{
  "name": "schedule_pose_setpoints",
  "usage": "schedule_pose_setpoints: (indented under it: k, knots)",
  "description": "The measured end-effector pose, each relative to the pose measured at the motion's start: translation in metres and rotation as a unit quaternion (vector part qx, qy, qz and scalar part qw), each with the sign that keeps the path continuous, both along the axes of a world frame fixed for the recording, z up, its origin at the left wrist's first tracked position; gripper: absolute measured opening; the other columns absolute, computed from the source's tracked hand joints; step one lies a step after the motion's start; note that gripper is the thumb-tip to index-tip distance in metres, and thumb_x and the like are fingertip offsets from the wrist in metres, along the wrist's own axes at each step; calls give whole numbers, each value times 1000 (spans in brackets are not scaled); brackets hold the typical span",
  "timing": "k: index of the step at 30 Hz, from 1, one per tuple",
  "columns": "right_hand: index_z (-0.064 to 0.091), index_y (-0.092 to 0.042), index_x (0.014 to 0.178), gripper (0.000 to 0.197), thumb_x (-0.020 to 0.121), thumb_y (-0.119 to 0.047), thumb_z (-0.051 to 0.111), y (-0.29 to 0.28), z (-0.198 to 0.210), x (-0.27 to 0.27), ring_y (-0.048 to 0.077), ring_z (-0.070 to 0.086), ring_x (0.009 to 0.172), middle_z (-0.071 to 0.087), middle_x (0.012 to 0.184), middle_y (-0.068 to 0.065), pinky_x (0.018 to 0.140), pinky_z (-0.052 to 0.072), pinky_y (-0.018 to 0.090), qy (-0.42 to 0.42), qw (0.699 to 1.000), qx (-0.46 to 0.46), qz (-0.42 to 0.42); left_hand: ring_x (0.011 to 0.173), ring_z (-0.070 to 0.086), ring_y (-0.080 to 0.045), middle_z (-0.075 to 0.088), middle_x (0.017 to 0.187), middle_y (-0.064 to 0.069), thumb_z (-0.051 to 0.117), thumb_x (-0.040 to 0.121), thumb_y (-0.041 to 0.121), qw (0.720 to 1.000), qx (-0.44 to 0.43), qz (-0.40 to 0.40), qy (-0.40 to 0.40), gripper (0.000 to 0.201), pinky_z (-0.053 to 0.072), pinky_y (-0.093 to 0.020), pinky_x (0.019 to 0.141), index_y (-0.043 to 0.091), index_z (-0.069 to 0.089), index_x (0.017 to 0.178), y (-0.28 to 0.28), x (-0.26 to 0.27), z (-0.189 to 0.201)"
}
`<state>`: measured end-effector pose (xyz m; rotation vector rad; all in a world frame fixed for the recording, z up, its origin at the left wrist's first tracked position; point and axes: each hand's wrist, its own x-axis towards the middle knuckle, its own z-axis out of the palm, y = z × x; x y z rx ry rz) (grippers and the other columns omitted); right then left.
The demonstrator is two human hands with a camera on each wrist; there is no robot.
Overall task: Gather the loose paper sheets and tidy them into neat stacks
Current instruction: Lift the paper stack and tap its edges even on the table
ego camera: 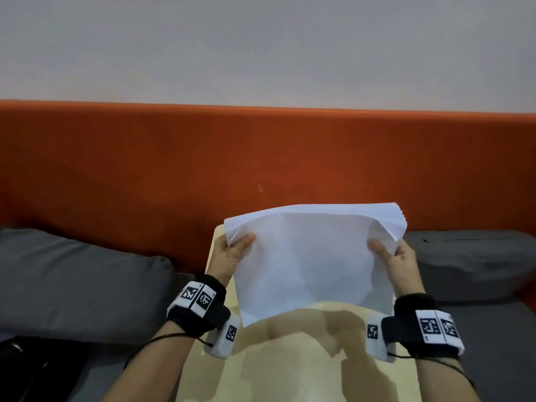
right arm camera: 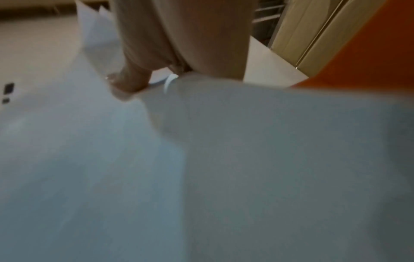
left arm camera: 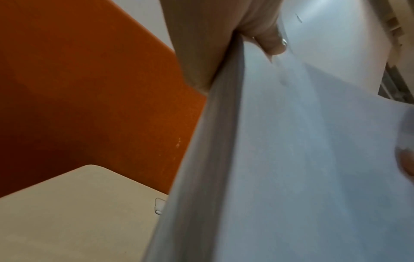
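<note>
A stack of white paper sheets (ego camera: 310, 262) is held up in the air above the pale counter (ego camera: 290, 372), with no visible contact between its lower edge and the surface. The left hand (ego camera: 232, 256) grips the left edge of the stack, thumb laid on the front sheet and the other fingers hidden behind. The right hand (ego camera: 397, 262) grips the right edge in the same way, thumb on the front. The two hands sit well apart, one at each side of the stack.

The sheets are not squared up: at the top right corner their edges fan out in fine steps, and the front sheet bows and creases between the two thumbs. In the left wrist view the side of the stack (left arm camera: 215, 159) shows as many thin layers, with the thumb (left arm camera: 268, 39) pressed on the sheet face. In the right wrist view, which is blurred, the paper (right arm camera: 201, 177) fills most of the picture and the thumb (right arm camera: 132, 78) presses on it.

Each wrist wears a black band (ego camera: 200, 311) carrying white tags with black square patterns. Behind the counter stands an orange padded backrest (ego camera: 203, 158), with a grey cushion (ego camera: 75, 285) to the left and grey seating (ego camera: 470, 262) to the right. A pale wall (ego camera: 261, 47) rises above the backrest.
</note>
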<state>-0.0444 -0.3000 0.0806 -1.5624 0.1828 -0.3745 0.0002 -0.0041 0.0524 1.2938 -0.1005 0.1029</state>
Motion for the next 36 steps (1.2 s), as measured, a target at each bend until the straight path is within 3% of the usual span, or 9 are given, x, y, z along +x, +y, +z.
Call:
schedule_pose_setpoints:
  k: [3, 9, 11, 15, 20, 22, 27, 30, 36]
  knots:
    - [61, -10, 101, 15, 86, -6, 61, 6, -20, 3, 6, 65, 67, 68, 78, -8, 58, 50, 16, -3, 1000, 6, -24, 67, 64, -2, 71, 72, 13, 69, 79, 5, 998, 52, 19, -38, 9, 53, -24, 67, 9, 68, 87, -1, 0, 1]
    - [64, -7, 96, 17, 80, -7, 70, 9, -56, 1, 3, 66, 73, 66, 89, 3, 64, 51, 16, 35, 999, -17, 12, 83, 64, 6, 71, 87, 23, 72, 64, 42, 989, 148, -6, -14, 41, 51, -13, 73, 19, 67, 98, 17, -4, -34]
    - [65, -12, 89, 32, 62, -19, 81, 12, -68, -3, 19, 63, 81, 67, 89, 5, 67, 49, 29, 75, 997, 2, 36, 82, 63, 10, 70, 84, 28, 72, 77, 18, 985, 172, -18, 6, 22, 50, -9, 72, 15, 65, 98, 16, -10, -52]
    - [62, -17, 85, 31, 56, -19, 71, 11, -74, 1, 25, 59, 82, 65, 87, 3, 69, 47, 33, 87, 996, 14, 31, 68, 60, 17, 65, 68, 33, 63, 78, -14, 977, 210, -15, 29, 37, 48, -9, 67, 22, 64, 86, 13, -9, -59]
    - [63, -19, 88, 31, 58, -22, 71, 11, -75, 7, 27, 60, 86, 66, 89, 4, 74, 48, 35, 63, 998, 11, 28, 74, 65, 4, 72, 79, 18, 77, 62, 21, 989, 146, -12, 28, 23, 54, -19, 69, 32, 70, 81, 12, -4, -52]
    - [63, -18, 92, 34, 59, -21, 71, 11, -69, 6, 25, 61, 85, 67, 90, 3, 72, 48, 32, 34, 999, 15, 27, 75, 66, 1, 73, 81, 16, 74, 51, 39, 991, 129, -17, 25, 41, 54, -20, 69, 24, 67, 88, 14, -5, -48]
    - [63, -25, 89, 34, 57, -22, 73, 9, -57, 12, 11, 61, 85, 67, 92, -6, 72, 47, 23, 9, 998, 0, 60, 80, 64, 7, 70, 86, 25, 73, 50, 47, 989, 144, -19, -8, 49, 50, -12, 70, 27, 63, 94, 22, 0, -41]
    - [65, -18, 96, 57, 45, -38, 77, 8, -65, 15, 14, 63, 88, 69, 96, -1, 72, 49, 23, 46, 995, -10, 83, 79, 65, 6, 71, 85, 23, 78, 38, 69, 989, 144, -26, 7, 74, 51, -13, 68, 23, 64, 93, 23, -2, -47]
    - [65, -4, 105, 56, 55, -27, 77, 6, -60, 22, 8, 66, 79, 69, 96, 3, 64, 50, 13, 33, 998, 16, 55, 81, 66, 1, 73, 86, 16, 78, 48, 48, 994, 106, -3, 1, 58, 50, -16, 70, 18, 65, 96, 20, 1, -43]
